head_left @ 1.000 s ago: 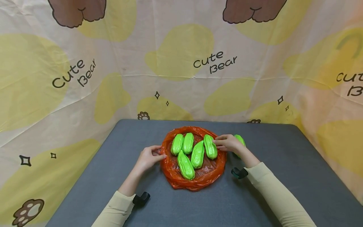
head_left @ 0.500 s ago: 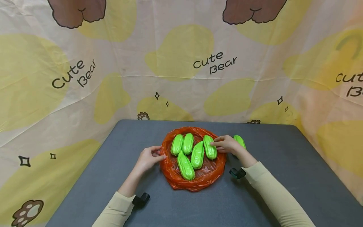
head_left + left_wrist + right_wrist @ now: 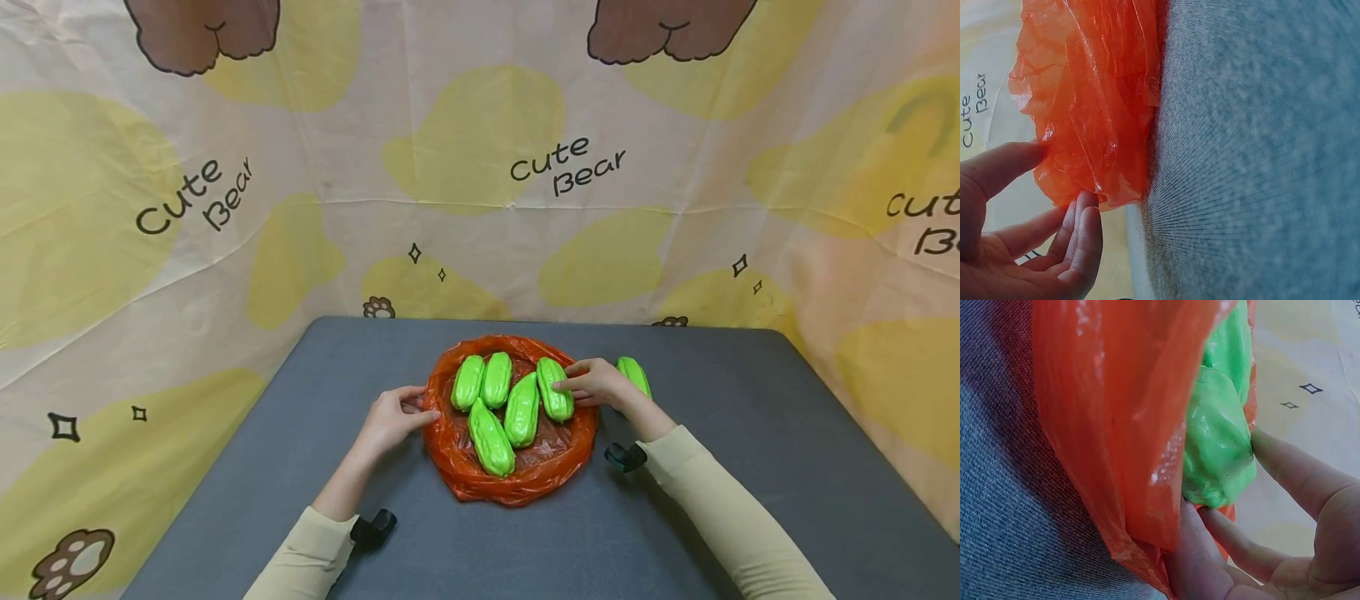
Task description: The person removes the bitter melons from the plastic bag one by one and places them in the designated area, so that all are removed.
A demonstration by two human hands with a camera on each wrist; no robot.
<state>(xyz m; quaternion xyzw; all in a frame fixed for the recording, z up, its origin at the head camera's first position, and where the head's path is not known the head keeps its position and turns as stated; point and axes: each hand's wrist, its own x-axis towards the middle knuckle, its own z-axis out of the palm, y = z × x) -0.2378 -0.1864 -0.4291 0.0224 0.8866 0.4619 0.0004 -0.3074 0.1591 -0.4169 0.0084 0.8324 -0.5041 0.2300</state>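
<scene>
An orange-red plastic bag lies spread open with its rim rolled down, and several shiny bright green, ridged gourds lie inside. At the left side of the rim, my left hand pinches the bag, thumb and fingers apart on the crinkled plastic in the left wrist view. My right hand reaches over the right rim and holds the rightmost gourd. In the right wrist view, thumb and fingers are at the near end of that gourd, beside the bag's wall.
One more green gourd lies outside the bag, behind the right forearm. The grey table ends at a printed cloth backdrop. Black wrist camera mounts jut out from both sleeves.
My right hand has shifted slightly left and down, its fingers further over the rightmost gourd. The left hand and the bag stay nearly in place.
</scene>
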